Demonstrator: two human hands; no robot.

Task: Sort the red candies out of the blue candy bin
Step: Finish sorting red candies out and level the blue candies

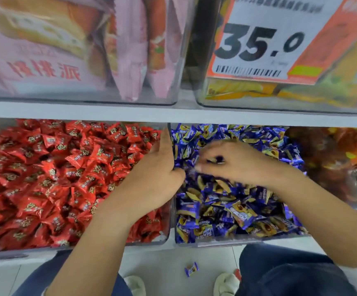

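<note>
Red candies fill the clear left bin. Blue candies fill the clear blue candy bin to its right. I see no red wrapper among the blue ones. My left hand lies along the divider between the two bins, fingers straight over the red side and thumb on the blue side. My right hand, blurred by motion, is in the blue bin with fingers curled, and a blue wrapper shows between them.
A grey shelf board runs just above the bins. Over it stand clear bins of pink packets and yellow packs behind a 35.0 price sign. An orange-brown candy bin sits at right. One blue candy lies on the floor by my feet.
</note>
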